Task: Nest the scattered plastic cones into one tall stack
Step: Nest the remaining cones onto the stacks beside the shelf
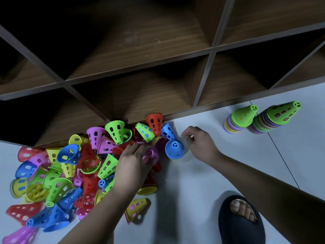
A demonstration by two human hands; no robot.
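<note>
A heap of perforated plastic cones [66,171] in red, blue, green, yellow and purple lies on the white floor at the left. My left hand [133,162] reaches into the heap's right side and grips a purple cone [151,155]. A blue cone [174,149] stands upright just to the right of it. My right hand [198,141] hovers beside that blue cone with fingers curled and nothing in them. Two nested stacks stand at the far right, a shorter stack [239,119] and a taller stack [274,118], both topped with green cones.
A dark wooden shelf unit [158,81] with open compartments runs along the back, and cones lean against its base. My foot in a dark slipper [241,221] stands on the floor at the lower right. The white floor [219,166] lies bare between heap and stacks.
</note>
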